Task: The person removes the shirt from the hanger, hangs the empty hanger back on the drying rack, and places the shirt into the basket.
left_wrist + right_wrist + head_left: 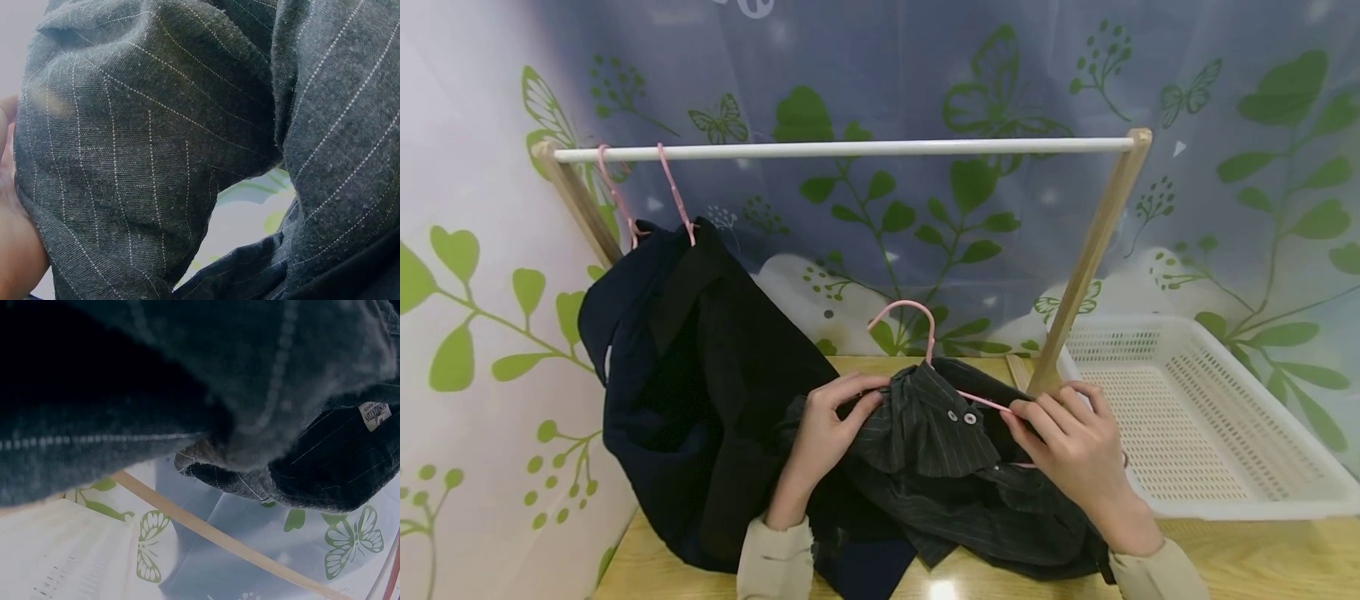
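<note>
**Inspection note: pinstriped shirt bunched on hanger between both hands**

Your left hand (829, 429) pinches the cloth of the dark pinstriped shirt (940, 437) on its left side. Your right hand (1067, 437) has thumb and fingers closed on an arm of the pink hanger (932, 329), at the shirt's edge. The shirt lies gathered between and below your hands; the hook stands up between them.

Risks, in my judgement:
- Slippage. Should your right hand loosen, the thin hanger arm could slide out of the bunched cloth.
- Strain. Pulling your hands apart against the fabric could stress the two pale buttons (970, 418) or bend the hanger.
- Snagging. The black garment (760, 350) hangs close beyond your left hand, with the navy garment (632, 392) farther left; loose shirt cloth could catch there.
- Contact. A wide outward sweep of your right hand could knock the white basket (1232, 508) beside it.

Markings: the right wrist view shows a pale label (375, 415) inside the shirt. Dark print is visible, but angled and too small to read reliably. No brand can be confirmed.
</note>
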A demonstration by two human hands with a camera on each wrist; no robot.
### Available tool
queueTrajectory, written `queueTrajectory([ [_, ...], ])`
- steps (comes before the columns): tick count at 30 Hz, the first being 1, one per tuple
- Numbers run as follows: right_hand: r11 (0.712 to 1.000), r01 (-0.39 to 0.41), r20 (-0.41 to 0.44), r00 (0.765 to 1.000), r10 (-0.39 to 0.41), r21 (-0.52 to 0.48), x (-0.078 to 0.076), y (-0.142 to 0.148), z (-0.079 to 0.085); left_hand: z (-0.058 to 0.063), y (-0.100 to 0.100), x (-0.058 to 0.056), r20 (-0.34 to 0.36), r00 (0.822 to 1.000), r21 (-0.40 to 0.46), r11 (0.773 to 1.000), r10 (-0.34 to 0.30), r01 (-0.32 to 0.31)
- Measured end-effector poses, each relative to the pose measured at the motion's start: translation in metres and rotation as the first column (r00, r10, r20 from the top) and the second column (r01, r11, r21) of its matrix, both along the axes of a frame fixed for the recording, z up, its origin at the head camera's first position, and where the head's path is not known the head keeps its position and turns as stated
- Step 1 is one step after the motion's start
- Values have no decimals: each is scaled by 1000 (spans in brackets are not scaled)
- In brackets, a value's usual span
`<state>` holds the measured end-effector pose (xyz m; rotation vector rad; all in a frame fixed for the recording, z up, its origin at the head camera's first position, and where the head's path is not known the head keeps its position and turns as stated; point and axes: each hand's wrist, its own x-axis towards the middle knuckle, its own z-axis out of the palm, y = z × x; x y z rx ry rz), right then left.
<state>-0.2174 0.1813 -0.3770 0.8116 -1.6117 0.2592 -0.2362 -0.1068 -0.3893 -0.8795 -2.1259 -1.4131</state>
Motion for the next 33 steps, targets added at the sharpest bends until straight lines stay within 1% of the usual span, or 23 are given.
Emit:
queueTrajectory([
  [3,1000,-2,-2,1000,2,-4,1,0,0,1,0,0,8,1000,-10,1000,5,-5],
  [11,1000,4,41,999,-4,-12,4,4,-1,2,-1,0,35,999,-19,1000,-5,6],
  [17,1000,13,43,999,-12,-27,6,8,-1,2,-1,1,50,999,-33,999,-4,6],
  [20,999,20,46,999,-18,-45,8,10,0,4,0,3,53,999,-44,999,2,1],
  [27,995,41,57,998,-35,-94,10,16,2,27,3,21,-22,1000,-55,999,0,-2],
  [30,991,47,51,998,-41,-125,11,20,3,31,2,23,-59,998,-57,998,1,-5],
  [33,987,55,45,998,-49,-152,12,26,6,30,0,21,-93,996,-51,999,3,-8],
])
